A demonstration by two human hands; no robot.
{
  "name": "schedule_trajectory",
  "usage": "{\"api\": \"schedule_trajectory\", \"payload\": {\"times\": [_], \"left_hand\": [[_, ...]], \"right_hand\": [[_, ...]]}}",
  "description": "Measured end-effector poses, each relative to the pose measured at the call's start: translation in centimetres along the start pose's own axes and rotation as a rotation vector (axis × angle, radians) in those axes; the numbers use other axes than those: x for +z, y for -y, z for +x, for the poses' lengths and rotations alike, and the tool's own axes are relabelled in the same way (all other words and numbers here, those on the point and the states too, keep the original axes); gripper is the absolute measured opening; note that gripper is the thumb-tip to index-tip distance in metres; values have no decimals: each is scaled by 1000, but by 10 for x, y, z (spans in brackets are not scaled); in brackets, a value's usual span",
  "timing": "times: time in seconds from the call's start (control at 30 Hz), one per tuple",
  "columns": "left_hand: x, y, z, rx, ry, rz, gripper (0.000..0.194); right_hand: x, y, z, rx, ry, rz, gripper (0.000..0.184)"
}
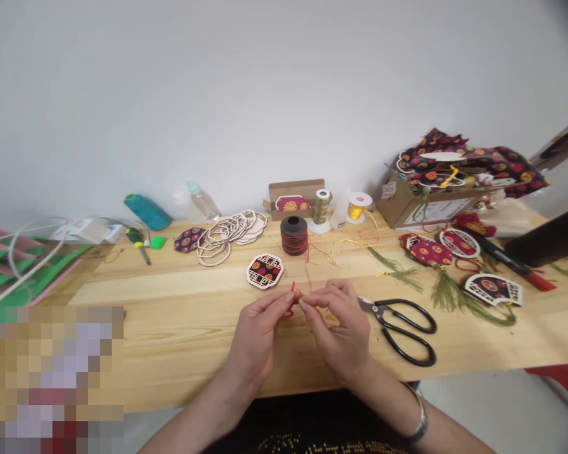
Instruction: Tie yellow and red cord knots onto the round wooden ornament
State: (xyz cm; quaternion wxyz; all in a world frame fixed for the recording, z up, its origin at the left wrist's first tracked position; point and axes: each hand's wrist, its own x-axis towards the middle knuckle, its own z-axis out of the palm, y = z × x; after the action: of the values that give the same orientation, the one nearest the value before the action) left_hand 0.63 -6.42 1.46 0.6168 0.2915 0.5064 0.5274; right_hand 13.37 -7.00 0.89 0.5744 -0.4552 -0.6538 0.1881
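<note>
My left hand (260,328) and my right hand (338,325) meet above the middle of the wooden table, both closed in a pinch on a thin red cord (293,287). A short end of the cord sticks up by my left thumb, and a small loop hangs below the fingers; the rest is hidden by them. Just beyond my left hand lies an octagonal ornament (265,271) with patterned cloth in a pale cut-out frame. The spool of dark red cord (293,236) stands behind, a thin strand running from it toward my hands. Black-handled scissors (397,328) lie beside my right hand.
Pale wooden frames (231,234) are heaped at the back left, near a teal thread cone (146,211) and a screwdriver (138,244). Green (320,208) and yellow (358,208) thread spools stand at the back. Tasselled ornaments (426,250) and a cloth-filled cardboard box (421,202) occupy the right.
</note>
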Motion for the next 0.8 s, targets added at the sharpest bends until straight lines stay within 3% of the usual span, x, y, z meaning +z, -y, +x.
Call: {"api": "schedule_trajectory", "payload": {"times": [0.23, 0.8], "left_hand": [[1, -1, -2, -48, 6, -112, 10], [2, 0, -5, -67, -8, -116, 17]], "right_hand": [[2, -6, -4, -84, 82, -64, 11], [3, -4, -9, -46, 131, -22, 12]]}}
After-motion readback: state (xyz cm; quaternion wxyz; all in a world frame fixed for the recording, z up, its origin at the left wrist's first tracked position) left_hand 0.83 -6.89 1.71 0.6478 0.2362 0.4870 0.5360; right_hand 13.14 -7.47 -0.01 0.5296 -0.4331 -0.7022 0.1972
